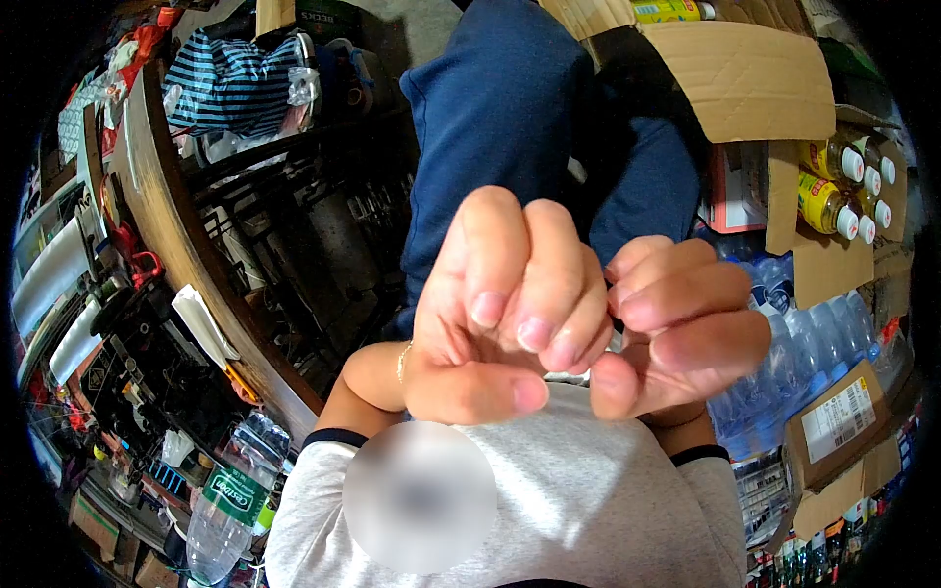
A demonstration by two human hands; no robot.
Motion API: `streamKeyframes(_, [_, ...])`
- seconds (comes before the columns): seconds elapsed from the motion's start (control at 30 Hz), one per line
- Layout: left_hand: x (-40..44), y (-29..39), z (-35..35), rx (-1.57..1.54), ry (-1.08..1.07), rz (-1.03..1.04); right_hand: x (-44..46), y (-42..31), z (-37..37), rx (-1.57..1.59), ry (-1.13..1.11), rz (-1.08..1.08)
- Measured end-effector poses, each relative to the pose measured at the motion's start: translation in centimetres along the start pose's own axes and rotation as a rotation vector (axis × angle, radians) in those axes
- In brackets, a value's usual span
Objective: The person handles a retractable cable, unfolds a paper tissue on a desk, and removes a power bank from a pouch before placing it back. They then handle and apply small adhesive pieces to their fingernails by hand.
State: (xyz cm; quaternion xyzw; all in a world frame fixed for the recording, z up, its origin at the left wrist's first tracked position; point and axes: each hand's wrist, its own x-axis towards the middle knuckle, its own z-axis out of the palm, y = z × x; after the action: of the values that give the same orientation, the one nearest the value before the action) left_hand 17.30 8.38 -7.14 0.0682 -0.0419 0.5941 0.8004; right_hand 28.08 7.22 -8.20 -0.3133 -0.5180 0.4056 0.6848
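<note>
Both hands are raised close together before the grey shirt [588, 480]. The fingers of my left hand [510, 314] curl towards its thumb, and a thin gold-coloured bracelet [403, 363] circles that wrist. My right hand [676, 328] is beside it, its fingers bent in towards the thumb and slightly blurred. A small pale, shiny bit [569, 376] shows low between the two hands. What either hand grips is hidden by the fingers.
Cardboard boxes [755, 73] hold yellow-labelled bottles [828, 204] at the right, above wrapped clear bottles [814, 343]. A wooden edge [181, 206] runs down the left, by a green-labelled bottle [225, 510]. A striped bag [235, 83] is at upper left.
</note>
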Motion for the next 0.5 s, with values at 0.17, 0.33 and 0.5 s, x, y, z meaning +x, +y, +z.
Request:
streamKeyframes(0.17, [0.21, 0.09, -0.04, 0.002, -0.024, 0.013, -0.54, 0.19, 0.11, 0.164, 0.017, 0.124])
streamKeyframes(0.33, [0.27, -0.06, -0.04, -0.027, -0.015, 0.034, -0.51, 0.19, 0.22, 0.335, 0.013, 0.278])
streamKeyframes(0.5, [0.22, 0.29, 0.03, 0.148, 0.009, 0.047, -0.36, -0.07, 0.23, 0.598, -0.005, 0.458])
